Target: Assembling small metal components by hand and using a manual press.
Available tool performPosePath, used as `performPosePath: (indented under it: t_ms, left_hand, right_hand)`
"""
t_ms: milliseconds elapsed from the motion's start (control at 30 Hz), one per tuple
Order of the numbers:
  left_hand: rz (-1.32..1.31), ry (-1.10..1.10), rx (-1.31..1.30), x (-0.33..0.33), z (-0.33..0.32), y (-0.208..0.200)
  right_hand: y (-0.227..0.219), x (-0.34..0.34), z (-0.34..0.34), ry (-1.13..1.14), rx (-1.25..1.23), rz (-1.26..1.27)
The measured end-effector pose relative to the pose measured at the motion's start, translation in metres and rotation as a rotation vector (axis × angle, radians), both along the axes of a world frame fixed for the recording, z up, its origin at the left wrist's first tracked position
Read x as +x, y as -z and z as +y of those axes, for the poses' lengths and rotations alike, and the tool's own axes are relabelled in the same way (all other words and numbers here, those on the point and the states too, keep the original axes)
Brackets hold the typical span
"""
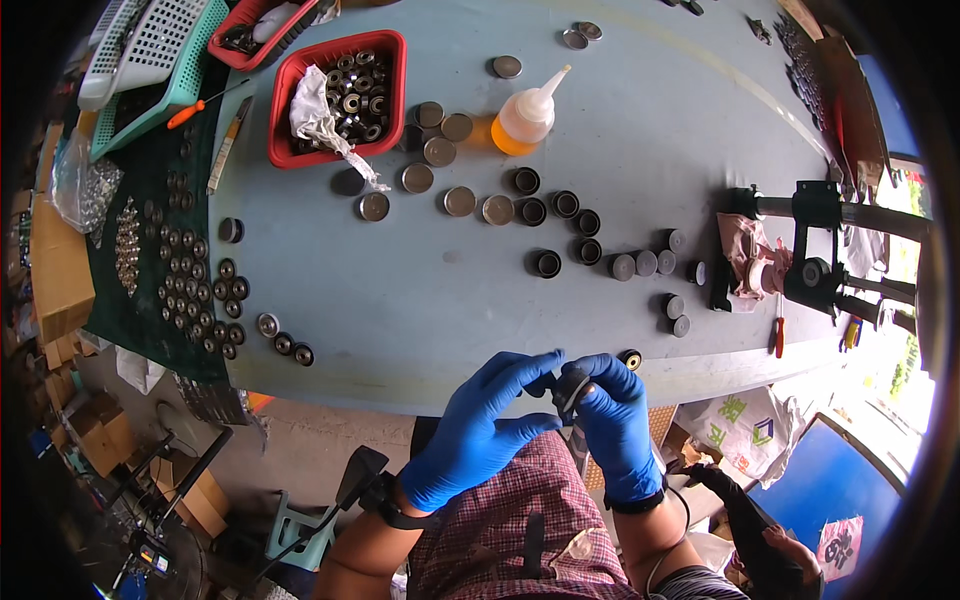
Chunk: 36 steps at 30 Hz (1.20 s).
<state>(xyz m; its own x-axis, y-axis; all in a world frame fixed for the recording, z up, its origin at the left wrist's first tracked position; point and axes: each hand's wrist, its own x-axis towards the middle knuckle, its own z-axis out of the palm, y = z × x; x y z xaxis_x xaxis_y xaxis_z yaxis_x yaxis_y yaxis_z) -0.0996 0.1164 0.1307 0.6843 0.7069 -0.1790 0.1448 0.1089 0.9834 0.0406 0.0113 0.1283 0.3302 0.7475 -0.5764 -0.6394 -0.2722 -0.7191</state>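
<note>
Both my hands wear blue gloves and meet just past the table's near edge. My right hand (pixel 618 428) pinches a small dark round cap (pixel 570 390) between thumb and fingers, tilted on its side. My left hand (pixel 488 425) is beside it, thumb and fingers spread apart, fingertips close to the cap; whether they touch it I cannot tell. A single bearing-like ring (pixel 630 359) with a pale centre lies on the table edge just beyond my right hand. Further off are dark open cups (pixel 547 263) and several grey round caps (pixel 622 267).
A red basket (pixel 400 110) holds metal bearings and a rag. Near it stand a squeeze bottle (pixel 522 118) of orange liquid and metal discs (pixel 460 201). Rows of bearings (pixel 190 285) lie left. A lever press (pixel 805 250) stands right, near a screwdriver (pixel 779 338).
</note>
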Motion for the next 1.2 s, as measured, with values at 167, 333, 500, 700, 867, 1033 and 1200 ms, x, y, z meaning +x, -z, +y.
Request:
performPosePath:
  t_ms: [167, 333, 500, 700, 867, 1033, 1200]
  left_hand:
    - [0.015, 0.083, 0.237, -0.008, 0.003, 0.013]
    - [0.043, 0.122, 0.175, -0.007, 0.009, 0.007]
    - [-0.012, 0.238, 0.088, -0.016, 0.018, 0.009]
    - [0.142, 0.196, 0.25, -0.019, 0.019, 0.012]
    - [0.193, 0.142, 0.304, -0.022, 0.02, 0.018]
    - [0.2, 0.114, 0.337, -0.016, 0.022, 0.021]
    - [0.192, 0.171, 0.351, -0.006, 0.021, 0.015]
  right_hand:
    - [0.0, -0.002, 0.005, -0.028, -0.052, 0.117]
    - [-0.002, 0.005, 0.004, -0.144, -0.069, -0.049]
    - [-0.004, 0.021, 0.008, -0.382, -0.072, 0.171]
    - [-0.005, 0.0, 0.024, -0.264, -0.097, -0.377]
    - [0.013, 0.013, -0.001, -0.542, 0.198, 0.136]
    - [0.003, 0.01, 0.007, -0.408, -0.117, -0.178]
    - [0.0, 0.009, 0.012, -0.21, -0.082, 0.04]
